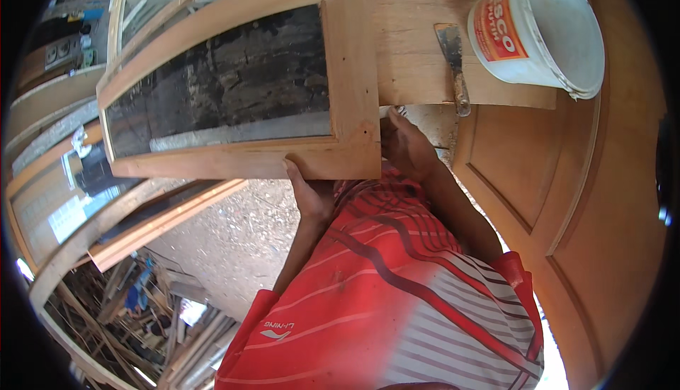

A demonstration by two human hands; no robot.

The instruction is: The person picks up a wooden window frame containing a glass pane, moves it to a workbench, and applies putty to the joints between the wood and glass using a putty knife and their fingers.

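1. Wooden frame (354, 71) around a dark panel (244, 71), just beyond the red shirt (361, 262).
2. Left hand (312, 197) at the frame's near edge: thumb on top, fingers hidden, seemingly pinching.
3. Right hand (411, 150) at the frame's right end, half curled; any grip impossible to confirm.
4. Probably steadying the frame; called for next, by the look: even support from both sides.
5. Right of the frame: scraper (454, 64), then white bucket (536, 60).
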